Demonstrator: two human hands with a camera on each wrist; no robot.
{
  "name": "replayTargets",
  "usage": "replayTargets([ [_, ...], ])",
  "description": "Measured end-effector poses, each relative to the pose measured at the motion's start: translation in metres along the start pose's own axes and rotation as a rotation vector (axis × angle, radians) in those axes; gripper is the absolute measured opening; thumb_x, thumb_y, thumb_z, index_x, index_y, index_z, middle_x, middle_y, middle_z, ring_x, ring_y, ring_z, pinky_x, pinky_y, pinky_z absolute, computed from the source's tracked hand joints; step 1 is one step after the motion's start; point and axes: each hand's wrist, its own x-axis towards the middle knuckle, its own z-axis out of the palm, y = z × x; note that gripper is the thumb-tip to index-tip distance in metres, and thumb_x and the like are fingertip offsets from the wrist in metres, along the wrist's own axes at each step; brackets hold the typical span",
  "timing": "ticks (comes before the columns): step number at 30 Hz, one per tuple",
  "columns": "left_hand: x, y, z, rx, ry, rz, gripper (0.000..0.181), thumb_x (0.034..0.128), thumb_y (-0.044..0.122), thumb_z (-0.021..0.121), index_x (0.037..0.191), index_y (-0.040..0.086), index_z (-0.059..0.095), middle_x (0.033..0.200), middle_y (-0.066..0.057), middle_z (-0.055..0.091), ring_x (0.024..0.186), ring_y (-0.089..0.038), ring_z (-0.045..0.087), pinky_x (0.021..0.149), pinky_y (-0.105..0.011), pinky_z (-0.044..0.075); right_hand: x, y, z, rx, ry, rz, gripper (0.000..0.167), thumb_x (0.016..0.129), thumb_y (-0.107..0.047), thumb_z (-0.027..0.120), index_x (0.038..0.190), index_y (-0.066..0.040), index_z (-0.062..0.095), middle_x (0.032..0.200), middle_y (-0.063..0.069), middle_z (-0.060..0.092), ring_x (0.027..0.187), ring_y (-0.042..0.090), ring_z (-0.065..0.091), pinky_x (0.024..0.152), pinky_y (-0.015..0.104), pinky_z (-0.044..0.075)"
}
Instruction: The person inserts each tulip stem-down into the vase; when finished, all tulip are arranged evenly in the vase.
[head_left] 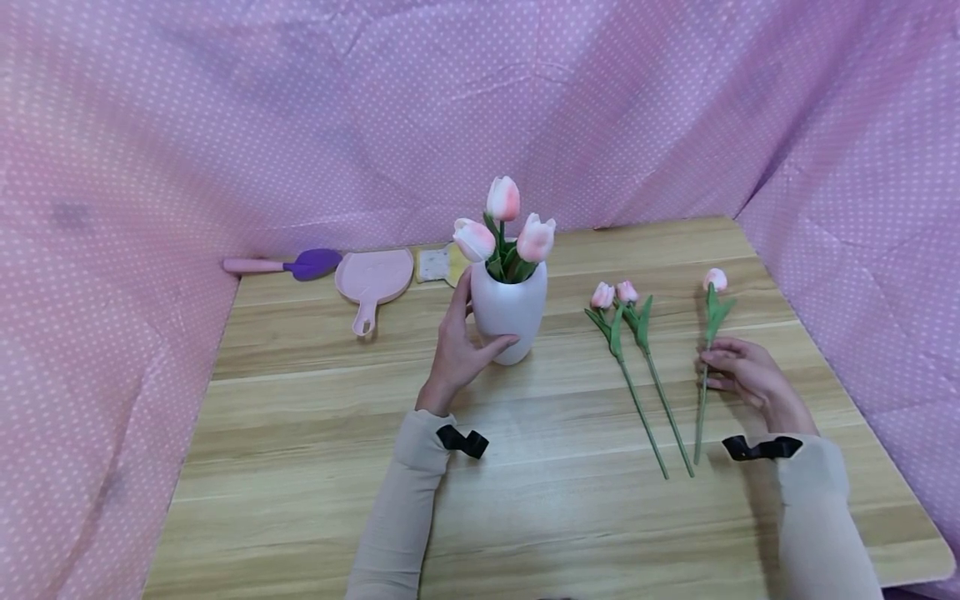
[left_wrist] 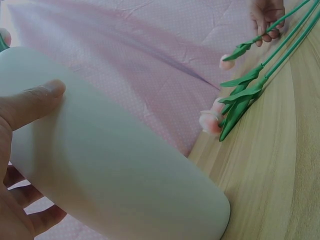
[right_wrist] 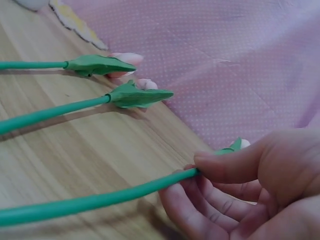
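Note:
A white vase [head_left: 510, 312] holding three pink-white tulips [head_left: 503, 200] stands at the middle of the table. My left hand [head_left: 461, 354] grips it from the left side; in the left wrist view the thumb lies along the vase [left_wrist: 120, 150]. At the right, my right hand [head_left: 750, 379] pinches the green stem [right_wrist: 100, 200] of a single tulip [head_left: 715, 280] between thumb and fingers. Two more tulips [head_left: 637, 367] lie side by side on the table, between the vase and my right hand.
Along the back left edge of the wooden table [head_left: 300, 500] lie a purple shovel with a pink handle [head_left: 311, 265], a pink dustpan-shaped piece [head_left: 375, 277] and a yellow-and-white item [head_left: 433, 264] partly behind the vase. Pink dotted cloth [head_left: 375, 108] hangs around the table.

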Motion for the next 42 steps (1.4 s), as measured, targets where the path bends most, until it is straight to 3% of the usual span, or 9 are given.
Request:
replayTargets([
  [9, 0.000, 0.000, 0.000, -0.001, -0.003, -0.008, 0.109, 0.0728, 0.010, 0.090, 0.158, 0.007, 0.021, 0.154, -0.015, 0.043, 0.135, -0.033, 0.051, 0.108, -0.051, 0.049, -0.004, 0.010, -0.006, 0.270, -0.023, -0.052, 0.025, 0.101, 0.008, 0.046, 0.105, -0.009, 0.063, 0.093, 0.004, 0.074, 0.087, 0.016, 0.074, 0.076, 0.031, 0.064],
  [18, 0.001, 0.000, 0.000, -0.006, -0.007, -0.013, 0.110, 0.0726, 0.010, 0.090, 0.158, 0.008, 0.021, 0.154, -0.014, 0.044, 0.135, -0.032, 0.051, 0.109, -0.050, 0.049, -0.004, 0.019, -0.013, 0.434, -0.167, -0.143, 0.034, 0.103, 0.009, 0.032, 0.113, -0.004, 0.063, 0.099, 0.011, 0.074, 0.095, 0.024, 0.075, 0.084, 0.038, 0.063],
  [27, 0.000, 0.001, 0.000, -0.018, -0.003, -0.012, 0.109, 0.0729, 0.010, 0.090, 0.158, 0.007, 0.021, 0.154, -0.014, 0.044, 0.134, -0.032, 0.051, 0.108, -0.051, 0.048, -0.006, 0.027, -0.009, 0.654, -0.206, -0.130, 0.031, 0.104, 0.008, 0.029, 0.114, 0.001, 0.057, 0.105, 0.016, 0.070, 0.100, 0.028, 0.070, 0.093, 0.045, 0.060],
  [36, 0.005, 0.001, 0.000, -0.014, 0.003, -0.016, 0.109, 0.0733, 0.010, 0.089, 0.158, 0.006, 0.021, 0.157, -0.014, 0.041, 0.137, -0.033, 0.049, 0.109, -0.052, 0.048, -0.003, 0.019, 0.000, 0.771, -0.175, -0.183, 0.024, 0.102, 0.010, 0.034, 0.114, 0.003, 0.054, 0.103, 0.020, 0.068, 0.102, 0.031, 0.070, 0.091, 0.047, 0.060],
  [42, -0.002, -0.001, 0.001, -0.016, -0.009, -0.051, 0.108, 0.0731, 0.011, 0.089, 0.158, 0.008, 0.022, 0.156, -0.013, 0.042, 0.137, -0.033, 0.049, 0.111, -0.053, 0.047, -0.007, 0.023, 0.005, 0.781, -0.169, -0.181, 0.026, 0.103, 0.009, 0.032, 0.111, 0.003, 0.056, 0.102, 0.019, 0.068, 0.100, 0.031, 0.070, 0.092, 0.047, 0.060],
])
